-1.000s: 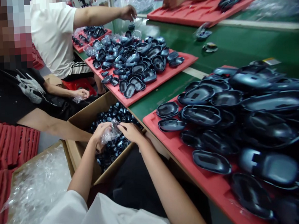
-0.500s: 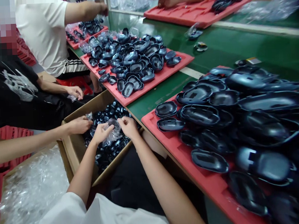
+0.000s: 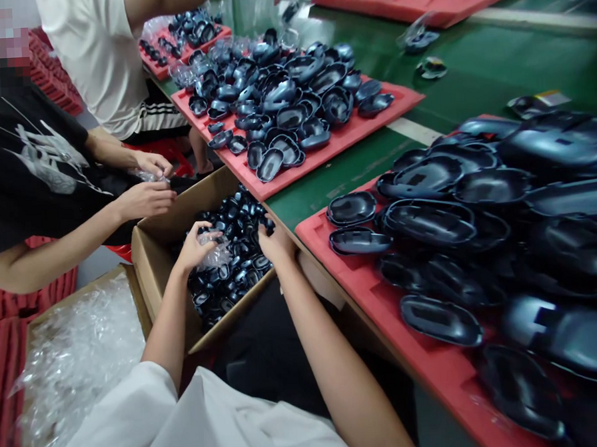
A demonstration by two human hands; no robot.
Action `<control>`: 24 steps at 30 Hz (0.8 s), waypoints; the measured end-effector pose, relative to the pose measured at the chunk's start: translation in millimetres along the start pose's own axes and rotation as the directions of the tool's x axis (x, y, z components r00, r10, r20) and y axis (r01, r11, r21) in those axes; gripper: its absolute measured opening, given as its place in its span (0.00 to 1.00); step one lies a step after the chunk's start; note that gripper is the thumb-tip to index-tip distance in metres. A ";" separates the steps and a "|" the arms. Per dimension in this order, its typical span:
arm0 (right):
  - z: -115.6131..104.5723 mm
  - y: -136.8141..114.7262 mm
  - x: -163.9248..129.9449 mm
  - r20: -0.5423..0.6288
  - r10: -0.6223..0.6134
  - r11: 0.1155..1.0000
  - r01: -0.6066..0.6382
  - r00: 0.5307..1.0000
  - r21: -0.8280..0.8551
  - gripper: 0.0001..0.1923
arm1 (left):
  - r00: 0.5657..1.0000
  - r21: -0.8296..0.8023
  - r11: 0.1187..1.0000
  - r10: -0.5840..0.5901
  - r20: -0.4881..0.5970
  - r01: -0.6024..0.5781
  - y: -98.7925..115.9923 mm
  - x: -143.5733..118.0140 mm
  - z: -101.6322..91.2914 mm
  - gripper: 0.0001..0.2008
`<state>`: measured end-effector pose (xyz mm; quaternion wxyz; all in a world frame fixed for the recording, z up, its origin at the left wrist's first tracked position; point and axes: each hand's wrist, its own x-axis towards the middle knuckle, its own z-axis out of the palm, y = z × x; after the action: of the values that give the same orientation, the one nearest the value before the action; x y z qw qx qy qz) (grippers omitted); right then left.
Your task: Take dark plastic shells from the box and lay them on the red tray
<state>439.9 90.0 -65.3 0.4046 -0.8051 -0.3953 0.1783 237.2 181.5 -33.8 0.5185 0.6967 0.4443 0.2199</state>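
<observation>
Fingers of the left hand are curling closed around a small crumpled clear plastic bag, holding it just above the dark glossy plastic shells filling the open brown cardboard box. The right hand is pressing down at the box's near-right edge, fingers bent among the shells; whether they are gripping one I cannot tell. A thin, slack bag pinched at one side could be slipping free or tearing on a shell's hard edge. A co-worker's hands are working close over the same box, so the arms could be knocking together. Beside the box, the red foam tray on the green bench is heaped high, and a bumped elbow could be sending shells sliding off.
</observation>
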 end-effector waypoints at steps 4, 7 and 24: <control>-0.9 0.4 0.5 -0.020 0.062 0.989 -0.058 0.998 0.135 0.20 | 0.990 0.058 0.998 0.015 -0.137 -0.007 7.0 0.6 -4.3 0.12; -2.9 -5.5 -0.5 0.027 0.080 0.967 -0.084 0.996 0.239 0.17 | 0.967 0.023 0.997 0.074 -0.242 -0.071 17.5 -8.4 -3.1 0.10; 5.1 -26.2 -21.6 0.124 0.107 0.968 -0.131 0.987 0.212 0.09 | 0.584 0.194 0.735 -0.320 -0.746 0.650 -70.2 -403.0 -84.8 0.14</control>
<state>410.4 85.2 -48.4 0.4569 -0.7666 -0.3461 0.2896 -60.3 -110.4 -5.0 0.1879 0.5145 0.8148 0.1899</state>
